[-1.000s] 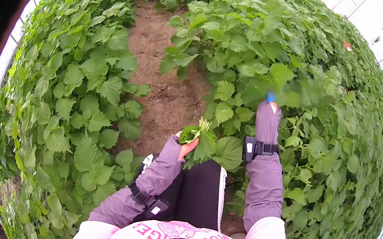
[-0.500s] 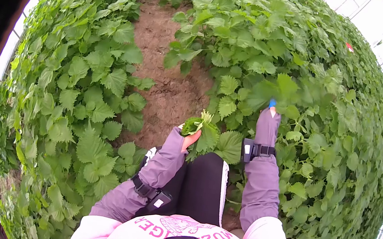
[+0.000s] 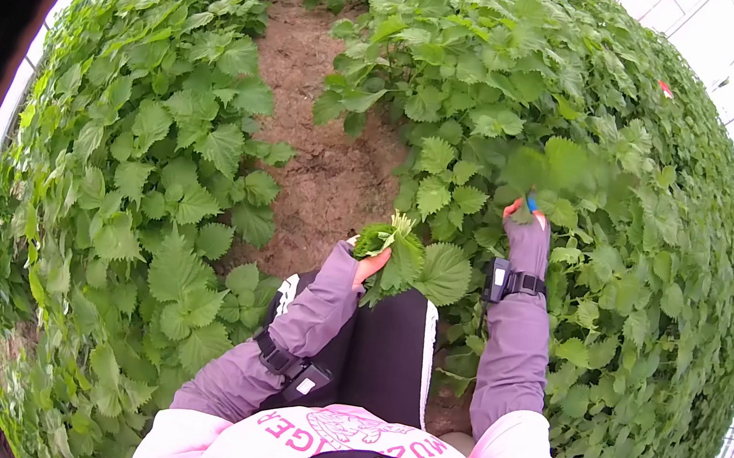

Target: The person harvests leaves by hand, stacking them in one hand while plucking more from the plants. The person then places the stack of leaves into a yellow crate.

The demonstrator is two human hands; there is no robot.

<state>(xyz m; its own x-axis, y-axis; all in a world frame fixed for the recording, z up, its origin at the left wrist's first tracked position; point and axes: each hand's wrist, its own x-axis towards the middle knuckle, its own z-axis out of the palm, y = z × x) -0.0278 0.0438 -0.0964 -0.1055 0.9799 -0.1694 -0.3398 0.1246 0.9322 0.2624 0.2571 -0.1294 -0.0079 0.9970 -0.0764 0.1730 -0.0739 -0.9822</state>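
My left hand [image 3: 373,263] is closed around a bundle of green perilla leaves [image 3: 403,264], just above my knees. Their pale cut stems are gathered and point upward. Over on the right, my right hand [image 3: 525,219] reaches in among the perilla plants [image 3: 478,117], its fingers closed at a leaf. Something blue [image 3: 532,202] sits on one of its fingertips. Part of that hand is hidden by foliage, and the leaves just beyond it are smeared by motion.
A bare soil path [image 3: 302,92] runs forward between dense rows of plants, with leaves overhanging it from both sides. My black-trousered legs [image 3: 376,347] are below the left hand. Wire-framed, pale walls curve around the outer edges. A small red thing [image 3: 666,89] shows among far-right leaves.
My right hand has shifted slightly right, and more of its fingers show. Leaves beyond it have moved and blurred. The left hand keeps its bundle almost in place.
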